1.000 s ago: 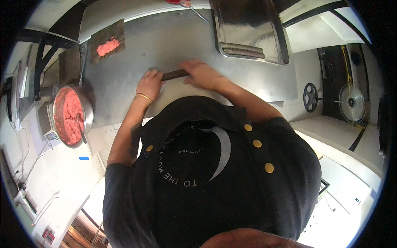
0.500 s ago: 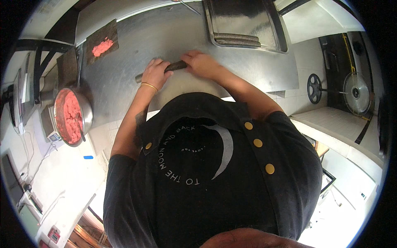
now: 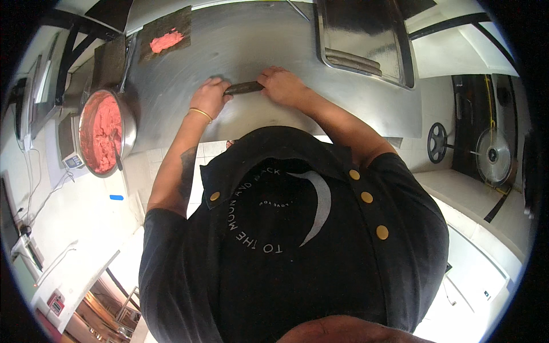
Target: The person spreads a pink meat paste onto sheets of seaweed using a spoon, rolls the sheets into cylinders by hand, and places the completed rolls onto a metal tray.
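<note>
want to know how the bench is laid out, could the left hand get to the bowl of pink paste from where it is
Probably yes. The left hand rests on the dark roll, and the bowl of pink paste sits on the same side, at the steel table edge, with bare metal between them. It would have to let go first.

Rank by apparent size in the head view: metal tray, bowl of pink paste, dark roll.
1. Metal tray, largest.
2. Bowl of pink paste.
3. Dark roll, smallest, held between left hand and right hand.

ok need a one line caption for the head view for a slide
Both hands, left hand and right hand, grip a dark roll on a steel table, beside a bowl of pink paste.
</note>
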`<action>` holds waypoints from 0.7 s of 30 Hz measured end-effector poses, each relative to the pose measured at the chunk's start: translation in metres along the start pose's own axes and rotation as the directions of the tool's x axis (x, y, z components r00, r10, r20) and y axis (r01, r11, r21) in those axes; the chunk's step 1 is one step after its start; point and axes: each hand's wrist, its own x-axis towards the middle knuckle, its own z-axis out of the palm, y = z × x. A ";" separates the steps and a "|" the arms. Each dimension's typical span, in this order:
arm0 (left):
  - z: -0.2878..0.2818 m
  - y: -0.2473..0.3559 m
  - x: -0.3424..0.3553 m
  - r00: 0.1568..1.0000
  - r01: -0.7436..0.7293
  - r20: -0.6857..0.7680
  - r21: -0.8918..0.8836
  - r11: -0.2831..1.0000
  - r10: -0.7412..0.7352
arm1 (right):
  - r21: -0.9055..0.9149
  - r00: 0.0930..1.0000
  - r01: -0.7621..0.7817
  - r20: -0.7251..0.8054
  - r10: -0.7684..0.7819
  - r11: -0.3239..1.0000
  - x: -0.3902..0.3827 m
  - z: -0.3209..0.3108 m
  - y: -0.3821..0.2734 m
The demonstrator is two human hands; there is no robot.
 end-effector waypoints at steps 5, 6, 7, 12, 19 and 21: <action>0.009 -0.045 -0.034 0.990 -0.048 -0.132 -0.026 0.999 0.044 | -0.049 0.992 0.032 0.124 -0.026 0.998 0.022 0.004 -0.038; 0.009 -0.057 -0.044 0.987 -0.059 -0.154 -0.023 0.998 0.054 | -0.058 0.986 0.047 0.160 -0.037 0.997 0.030 0.009 -0.046; 0.012 -0.070 -0.053 0.981 -0.041 -0.192 -0.008 0.999 0.039 | -0.051 0.983 0.083 0.166 -0.074 0.995 0.039 0.014 -0.053; -0.005 -0.062 -0.073 0.987 0.013 -0.160 0.007 1.000 -0.012 | -0.050 0.950 0.292 -0.100 -0.295 0.955 0.064 0.049 -0.074; 0.026 -0.024 -0.049 0.991 -0.040 -0.129 0.037 0.999 0.045 | -0.017 0.981 0.188 -0.046 -0.189 0.982 0.023 0.040 -0.043; 0.041 0.002 -0.030 0.982 -0.118 -0.147 0.017 0.993 0.119 | -0.059 0.977 0.170 -0.119 -0.176 0.984 -0.011 0.042 -0.016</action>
